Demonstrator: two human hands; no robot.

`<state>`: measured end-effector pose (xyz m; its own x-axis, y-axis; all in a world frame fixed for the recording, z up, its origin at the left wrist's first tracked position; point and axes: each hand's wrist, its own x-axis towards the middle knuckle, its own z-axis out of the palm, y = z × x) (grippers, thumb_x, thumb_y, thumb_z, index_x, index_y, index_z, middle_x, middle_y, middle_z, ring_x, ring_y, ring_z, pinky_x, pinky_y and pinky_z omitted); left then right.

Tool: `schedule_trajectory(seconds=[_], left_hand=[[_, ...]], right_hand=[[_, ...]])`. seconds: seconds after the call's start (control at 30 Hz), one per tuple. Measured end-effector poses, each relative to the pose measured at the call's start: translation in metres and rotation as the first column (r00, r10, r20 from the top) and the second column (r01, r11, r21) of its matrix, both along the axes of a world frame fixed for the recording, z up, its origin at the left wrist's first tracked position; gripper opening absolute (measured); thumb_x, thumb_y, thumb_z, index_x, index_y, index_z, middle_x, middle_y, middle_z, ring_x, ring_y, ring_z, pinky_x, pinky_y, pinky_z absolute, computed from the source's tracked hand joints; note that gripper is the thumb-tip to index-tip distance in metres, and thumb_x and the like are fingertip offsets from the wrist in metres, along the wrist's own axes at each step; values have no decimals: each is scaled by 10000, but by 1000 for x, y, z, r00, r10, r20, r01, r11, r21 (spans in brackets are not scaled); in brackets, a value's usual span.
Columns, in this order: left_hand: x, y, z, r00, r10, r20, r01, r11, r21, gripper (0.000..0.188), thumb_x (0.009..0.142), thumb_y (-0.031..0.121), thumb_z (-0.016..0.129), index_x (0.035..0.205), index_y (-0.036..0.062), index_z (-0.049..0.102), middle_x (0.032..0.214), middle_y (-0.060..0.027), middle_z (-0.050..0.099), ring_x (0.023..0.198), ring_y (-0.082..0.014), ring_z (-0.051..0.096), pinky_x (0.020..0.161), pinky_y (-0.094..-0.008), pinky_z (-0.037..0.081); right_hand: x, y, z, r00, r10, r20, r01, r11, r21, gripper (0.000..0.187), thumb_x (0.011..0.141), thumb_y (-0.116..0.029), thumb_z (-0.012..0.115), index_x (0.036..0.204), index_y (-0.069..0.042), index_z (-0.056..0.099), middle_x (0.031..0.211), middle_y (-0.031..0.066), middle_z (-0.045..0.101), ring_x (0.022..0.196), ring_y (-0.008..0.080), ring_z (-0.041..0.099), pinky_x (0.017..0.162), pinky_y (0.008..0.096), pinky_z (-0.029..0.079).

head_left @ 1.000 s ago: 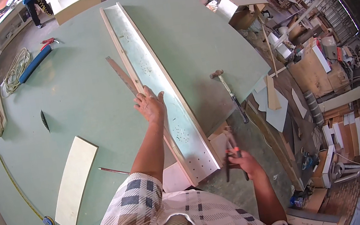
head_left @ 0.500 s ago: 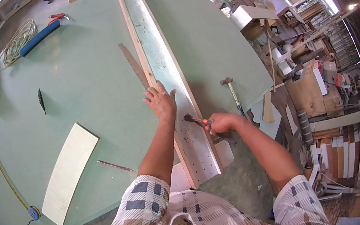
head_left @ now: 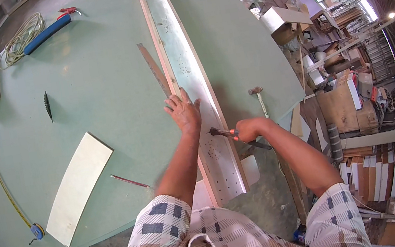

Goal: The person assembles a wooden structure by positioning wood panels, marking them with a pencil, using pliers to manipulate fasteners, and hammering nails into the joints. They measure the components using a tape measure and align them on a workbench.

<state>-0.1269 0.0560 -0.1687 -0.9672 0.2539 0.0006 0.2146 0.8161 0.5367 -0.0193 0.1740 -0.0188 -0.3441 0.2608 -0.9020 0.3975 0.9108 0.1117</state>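
A long, narrow wooden channel (head_left: pixel 206 102) with raised side strips lies lengthwise before me, its near end overhanging the table edge. Small dark dots and bits are scattered along its pale inner face. My left hand (head_left: pixel 186 116) rests on its left strip, fingers spread. Pincers (head_left: pixel 220 132) with orange and black handles are gripped in my right hand (head_left: pixel 251 129); their dark jaws touch or hover just over the inner face, I cannot tell which. A hammer (head_left: pixel 259 99) lies to the right, and a flat strip (head_left: pixel 152 67) sits beside the channel's left side.
The green table (head_left: pixel 113 80) also holds a curved pale board (head_left: pixel 79 188), a pencil (head_left: pixel 130 180), a tape measure (head_left: pixel 37 230) with its blade out, a toothed dark blade (head_left: pixel 47 107), a blue tube (head_left: pixel 47 34) and coiled cord (head_left: pixel 21 40). Stacked boards (head_left: pixel 386 176) stand at right.
My right hand and the pincers have shifted slightly right and the handles have swung lower. My left hand stays on the strip. The whole view has shifted a little.
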Motion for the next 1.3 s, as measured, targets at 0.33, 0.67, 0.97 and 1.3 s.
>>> schedule_trajectory(seconds=[0.33, 0.67, 0.97, 1.3], left_hand=[[2, 1, -2, 999, 6, -46, -6, 1000, -10, 765, 866, 508, 714, 1471, 128, 439, 1337, -227, 508, 1290, -409, 431, 1041, -545, 337], [2, 0, 2, 1000, -13, -11, 14, 997, 76, 759, 863, 485, 725, 1455, 101, 447, 1335, -238, 497, 1302, -424, 403, 1077, -566, 295], [5, 1, 6, 999, -3, -40, 5, 999, 38, 770, 854, 491, 732, 1459, 114, 439, 1289, -215, 514, 1289, -401, 415, 1052, -572, 306], [5, 5, -1, 997, -12, -72, 11, 1000, -16, 774, 874, 568, 673, 1463, 126, 439, 1310, -210, 531, 1247, -364, 457, 1033, -536, 339]], right_hand=[[-8, -11, 17, 1000, 26, 15, -25, 997, -66, 209, 836, -183, 625, 856, 20, 672, 794, 154, 676, 648, 267, 611, 562, 446, 446], [39, -24, -15, 962, -244, -120, 245, 970, -6, 277, 907, -231, 599, 973, 18, 699, 866, 224, 708, 826, 404, 708, 738, 500, 542], [133, -114, -104, 102, -976, -194, 692, 209, -691, 211, 939, -192, 651, 989, 12, 633, 836, 136, 672, 688, 279, 695, 639, 415, 556], [305, -91, 10, -267, -963, -47, 664, -148, -733, 253, 962, -107, 629, 1174, 26, 597, 947, 82, 665, 832, 212, 698, 757, 352, 563]])
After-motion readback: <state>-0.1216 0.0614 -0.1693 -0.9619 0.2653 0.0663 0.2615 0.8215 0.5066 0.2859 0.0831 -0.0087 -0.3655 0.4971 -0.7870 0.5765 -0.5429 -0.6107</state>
